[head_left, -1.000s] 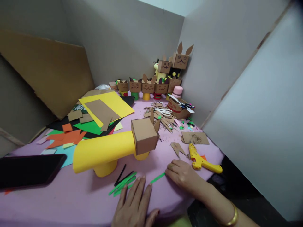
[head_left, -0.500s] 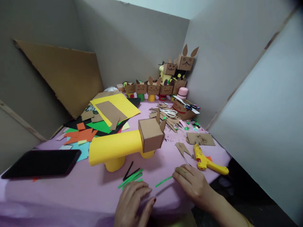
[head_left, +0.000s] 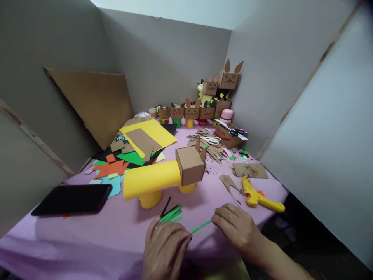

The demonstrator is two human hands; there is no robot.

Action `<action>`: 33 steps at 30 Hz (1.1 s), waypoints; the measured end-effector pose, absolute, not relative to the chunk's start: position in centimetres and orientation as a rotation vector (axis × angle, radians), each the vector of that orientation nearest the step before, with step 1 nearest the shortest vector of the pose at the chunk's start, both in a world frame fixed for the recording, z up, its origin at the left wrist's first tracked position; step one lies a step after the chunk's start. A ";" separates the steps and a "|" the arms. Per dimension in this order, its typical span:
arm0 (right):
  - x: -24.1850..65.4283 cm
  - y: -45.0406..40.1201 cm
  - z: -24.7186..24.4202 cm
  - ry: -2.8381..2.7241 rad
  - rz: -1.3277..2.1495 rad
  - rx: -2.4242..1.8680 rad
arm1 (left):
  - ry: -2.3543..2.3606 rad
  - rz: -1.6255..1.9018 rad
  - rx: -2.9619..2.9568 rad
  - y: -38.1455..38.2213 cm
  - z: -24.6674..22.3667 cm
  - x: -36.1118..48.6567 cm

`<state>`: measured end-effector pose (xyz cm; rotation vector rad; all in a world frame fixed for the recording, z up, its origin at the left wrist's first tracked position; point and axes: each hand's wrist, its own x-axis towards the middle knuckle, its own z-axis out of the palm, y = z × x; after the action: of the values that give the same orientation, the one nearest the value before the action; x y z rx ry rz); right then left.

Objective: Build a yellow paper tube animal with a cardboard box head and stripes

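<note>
A thin green paper strip [head_left: 201, 227] is stretched between my two hands above the table's front edge. My right hand [head_left: 235, 228] pinches its right end. My left hand [head_left: 168, 247] has its fingers closed at the strip's left end. Just beyond my left hand lie several green paper strips [head_left: 172, 214] and a few black strips [head_left: 166, 208]. Behind them stands a yellow paper animal body [head_left: 153, 177] on short yellow tube legs, with a brown cardboard box head [head_left: 190, 165] that has pointed ears.
A yellow glue gun [head_left: 260, 199] lies on the right beside cardboard scraps [head_left: 251, 170]. On the left are a black phone or tablet [head_left: 72, 199] and coloured paper sheets [head_left: 157, 134]. White scissors [head_left: 212, 140], a cardboard box of tools [head_left: 225, 136] and several cardboard animals [head_left: 191, 112] stand farther back.
My left hand has moved from open to closed on the free left end of the green strip. My right hand keeps its hold. The camera view has shifted slightly.
</note>
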<state>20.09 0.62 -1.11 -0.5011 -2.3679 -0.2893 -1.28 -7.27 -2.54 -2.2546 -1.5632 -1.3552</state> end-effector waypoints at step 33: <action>4.3 1.1 2.2 -0.759 1.581 -0.819 | -2.698 -1.402 -2.812 6.2 11.4 -10.4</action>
<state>4.31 1.11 2.24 -0.8189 -0.7594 1.5811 -10.39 6.23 11.41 -2.8125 -2.6982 -1.4025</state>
